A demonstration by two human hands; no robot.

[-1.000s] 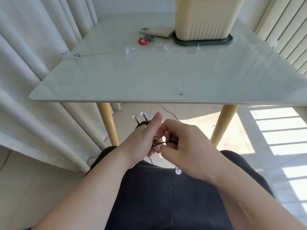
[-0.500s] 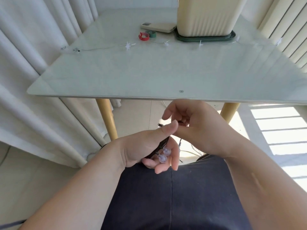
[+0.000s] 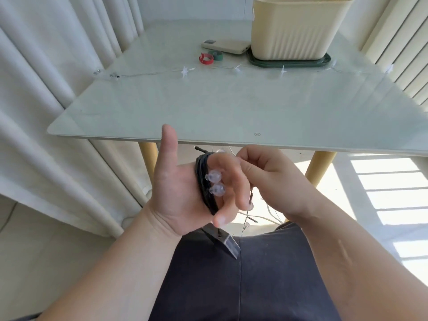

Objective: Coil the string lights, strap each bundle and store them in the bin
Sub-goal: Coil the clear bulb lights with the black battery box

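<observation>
Left hand [image 3: 178, 188] palm-up, thumb raised, fingers curled through cord [image 3: 201, 179] loops. Right hand [image 3: 273, 179] pinches the cord beside it.

Bright daylight enters from 3 o'clock, laying slatted, washed-out white patches on the floor [image 3: 393, 195] at 4 o'clock, while the table [image 3: 208, 107] shows a soft pale sheen. Wide-angle distortion bends the curtains [image 3: 46, 89] at 9 o'clock. The fingertips [image 3: 222, 220] of the left hand [image 3: 185, 188] are motion-blurred, and clear bulbs on the string lights [image 3: 202, 181] look hazy.
</observation>
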